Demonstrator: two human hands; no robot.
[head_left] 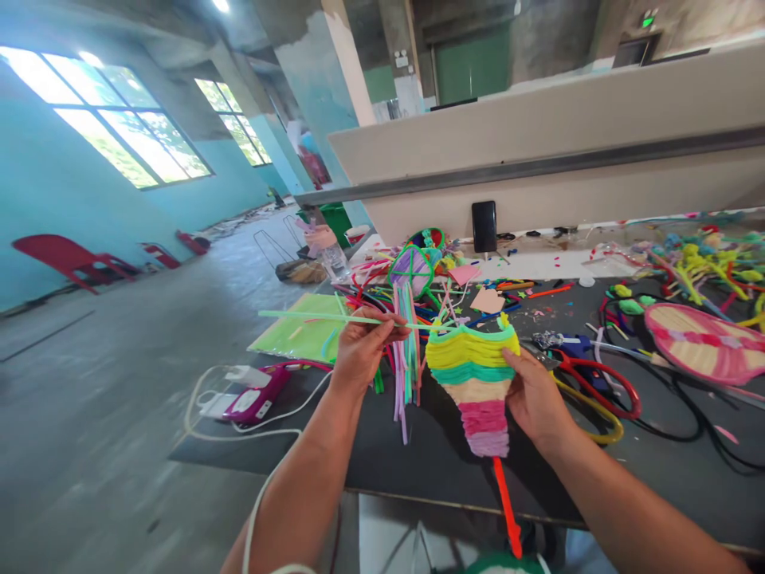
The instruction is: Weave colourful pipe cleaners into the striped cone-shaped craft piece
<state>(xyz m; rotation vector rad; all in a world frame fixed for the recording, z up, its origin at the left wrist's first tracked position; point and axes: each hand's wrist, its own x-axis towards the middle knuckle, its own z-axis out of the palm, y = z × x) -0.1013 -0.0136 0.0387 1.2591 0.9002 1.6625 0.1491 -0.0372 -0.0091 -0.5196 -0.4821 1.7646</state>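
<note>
The left hand [362, 347] is pinching a pale green strip [304, 316] that is reaching the top edge of a striped craft piece [475, 359], which the right hand [538, 399] is gripping by its right side above a dark table [406, 470].

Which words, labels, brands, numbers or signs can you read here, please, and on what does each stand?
No text can be read.
Green lit sign, upper right: too small and blurred.
Purple power box, pale patches: too small to tell whether they bear print.
Phone: dark screen, nothing legible.
</note>
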